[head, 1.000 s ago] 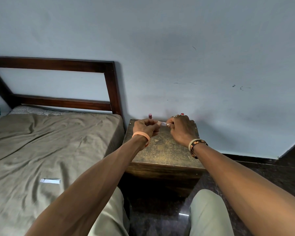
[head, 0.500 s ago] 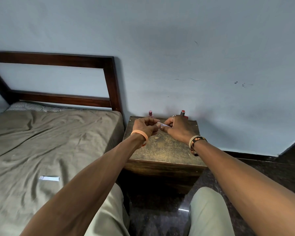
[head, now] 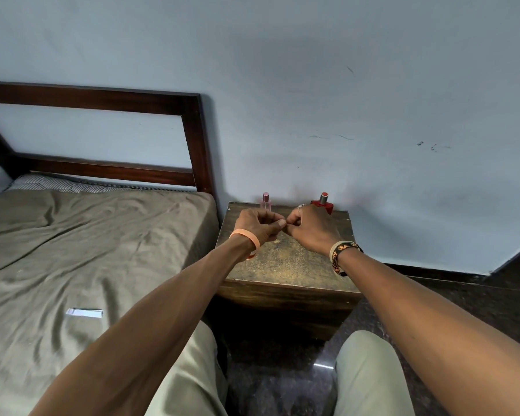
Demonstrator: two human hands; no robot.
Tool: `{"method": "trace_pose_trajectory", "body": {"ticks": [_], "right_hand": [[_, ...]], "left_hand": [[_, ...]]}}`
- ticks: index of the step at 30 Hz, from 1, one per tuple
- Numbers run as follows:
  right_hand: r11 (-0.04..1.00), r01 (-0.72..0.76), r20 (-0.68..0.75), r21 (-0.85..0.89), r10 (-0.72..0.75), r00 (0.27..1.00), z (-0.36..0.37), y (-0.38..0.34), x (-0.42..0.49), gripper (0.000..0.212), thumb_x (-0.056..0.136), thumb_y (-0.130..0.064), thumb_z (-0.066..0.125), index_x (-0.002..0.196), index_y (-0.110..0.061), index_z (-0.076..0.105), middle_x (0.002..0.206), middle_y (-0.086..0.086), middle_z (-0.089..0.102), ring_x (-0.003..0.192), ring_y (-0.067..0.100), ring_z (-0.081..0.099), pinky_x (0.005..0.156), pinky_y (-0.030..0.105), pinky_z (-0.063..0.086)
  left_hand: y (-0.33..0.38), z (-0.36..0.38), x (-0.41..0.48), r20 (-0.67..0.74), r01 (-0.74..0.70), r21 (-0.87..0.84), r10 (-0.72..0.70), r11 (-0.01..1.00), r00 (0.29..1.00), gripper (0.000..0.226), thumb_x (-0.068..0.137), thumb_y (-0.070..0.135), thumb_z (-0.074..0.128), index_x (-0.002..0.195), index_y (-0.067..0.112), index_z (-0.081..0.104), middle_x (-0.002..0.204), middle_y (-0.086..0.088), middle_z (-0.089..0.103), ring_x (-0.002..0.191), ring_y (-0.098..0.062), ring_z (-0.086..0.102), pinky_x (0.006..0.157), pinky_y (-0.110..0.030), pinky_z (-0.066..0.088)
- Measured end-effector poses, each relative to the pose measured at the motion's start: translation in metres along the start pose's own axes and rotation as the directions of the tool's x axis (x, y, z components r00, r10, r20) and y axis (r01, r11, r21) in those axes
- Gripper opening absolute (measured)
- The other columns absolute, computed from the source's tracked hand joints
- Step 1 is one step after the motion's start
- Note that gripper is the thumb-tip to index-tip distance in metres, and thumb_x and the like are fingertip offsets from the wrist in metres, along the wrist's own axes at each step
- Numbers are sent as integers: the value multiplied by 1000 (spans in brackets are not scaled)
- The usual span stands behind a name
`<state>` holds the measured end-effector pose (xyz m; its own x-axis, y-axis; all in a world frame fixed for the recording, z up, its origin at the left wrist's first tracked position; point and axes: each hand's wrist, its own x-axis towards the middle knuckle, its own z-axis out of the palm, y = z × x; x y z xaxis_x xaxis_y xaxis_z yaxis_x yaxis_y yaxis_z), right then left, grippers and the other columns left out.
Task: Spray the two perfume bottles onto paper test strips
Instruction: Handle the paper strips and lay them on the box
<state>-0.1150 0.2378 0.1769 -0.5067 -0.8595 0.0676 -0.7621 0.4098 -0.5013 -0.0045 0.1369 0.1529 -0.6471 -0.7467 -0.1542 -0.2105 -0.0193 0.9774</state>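
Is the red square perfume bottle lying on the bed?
No, the red square perfume bottle stands on the brown wooden bedside table.

Both bare forearms reach forward, the left arm [head: 162,310] entering from 7 o'clock and the right arm [head: 433,319] from 4 o'clock. They converge toward 12 o'clock, so the wrists sit near each other with the knuckles up. The left hand [head: 258,223] is balled, fingers curled under and thumb laid toward 3 o'clock, while the right hand [head: 312,231] mirrors it, fingers tucked and pointing to 9 o'clock. The fingertips of both hands meet, pinching a paper strip [head: 285,226] that is almost wholly hidden between them.
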Motion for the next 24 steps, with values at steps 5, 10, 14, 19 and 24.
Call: {"method": "trace_pose_trajectory", "body": {"ticks": [5, 10, 14, 19, 24], "right_hand": [[999, 23, -2, 31, -23, 1000, 3, 0, 5, 14, 87, -31, 73, 79, -20, 74, 70, -7, 68, 64, 7, 61, 53, 21, 39], [1000, 17, 19, 21, -17, 1000, 13, 1, 13, 15, 84, -31, 74, 76, -18, 75, 71, -5, 70, 64, 9, 63, 59, 26, 50], [998, 31, 39, -54, -29, 999, 27, 0, 18, 20, 85, -26, 69, 70, -14, 74, 66, 0, 68, 62, 15, 63, 62, 33, 55], [985, 53, 48, -166, -46, 998, 51, -7, 20, 26, 86, -23, 62, 62, -16, 68, 56, -2, 60, 57, 16, 58, 55, 29, 47], [978, 134, 82, -160, -123, 989, 77, -16, 23, 22, 90, -17, 59, 72, -15, 72, 60, -3, 59, 60, 15, 55, 62, 31, 50]], "left_hand": [[0, -5, 8, 2, 44, -22, -44, 999, 999, 10, 81, 7, 74, 76, 15, 72, 71, -6, 69, 65, -14, 63, 71, -31, 58], [-11, -9, 17, 42, 104, -30, -103, 994, 994, 7, 83, 5, 72, 79, 10, 72, 73, -8, 68, 69, -15, 63, 74, -32, 59], [-25, -10, 26, 33, 165, -22, -164, 986, 986, 9, 85, 5, 69, 77, 9, 71, 73, -9, 67, 71, -17, 63, 73, -32, 59], [-47, -18, 32, 61, 275, -150, -269, 950, 961, 15, 89, 2, 63, 76, 6, 69, 70, -8, 65, 64, -13, 60, 59, -22, 55], [-71, -36, 37, 83, 393, -298, -387, 870, 918, 14, 92, -2, 56, 84, 3, 67, 74, -10, 63, 64, -14, 59, 53, -22, 54]]}}
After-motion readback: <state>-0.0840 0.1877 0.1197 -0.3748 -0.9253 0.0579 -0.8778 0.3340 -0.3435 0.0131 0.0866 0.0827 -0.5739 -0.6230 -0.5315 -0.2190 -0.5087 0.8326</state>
